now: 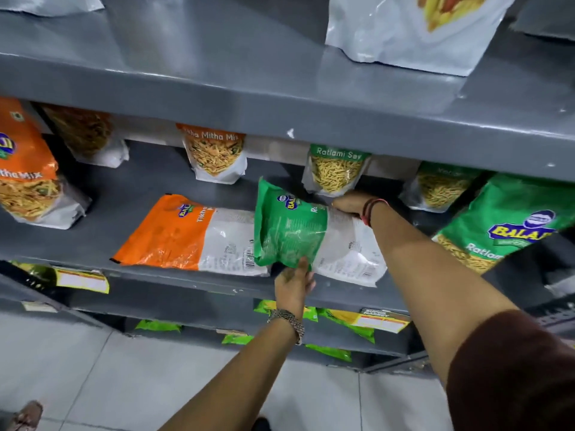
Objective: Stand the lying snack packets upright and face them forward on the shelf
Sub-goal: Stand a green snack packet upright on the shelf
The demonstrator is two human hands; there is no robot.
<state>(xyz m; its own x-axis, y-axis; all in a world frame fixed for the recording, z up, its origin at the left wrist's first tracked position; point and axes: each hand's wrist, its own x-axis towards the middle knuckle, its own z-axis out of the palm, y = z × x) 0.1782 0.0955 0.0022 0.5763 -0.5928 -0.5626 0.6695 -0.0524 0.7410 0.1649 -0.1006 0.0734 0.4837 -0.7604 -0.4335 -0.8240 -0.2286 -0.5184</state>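
A green and white snack packet lies back side up on the grey middle shelf, its green end tilted up. My left hand grips its near edge from below. My right hand holds its far edge at the back. To its left an orange and white packet lies flat, back side up, touching the green one. Behind them stand an orange-topped packet and a green-topped Ratlami Sev packet, both upright and facing forward.
An upright orange packet stands at the far left and an upright green packet at the right. The shelf above overhangs closely and carries a white packet. Lower shelves hold green packets. Tiled floor lies below.
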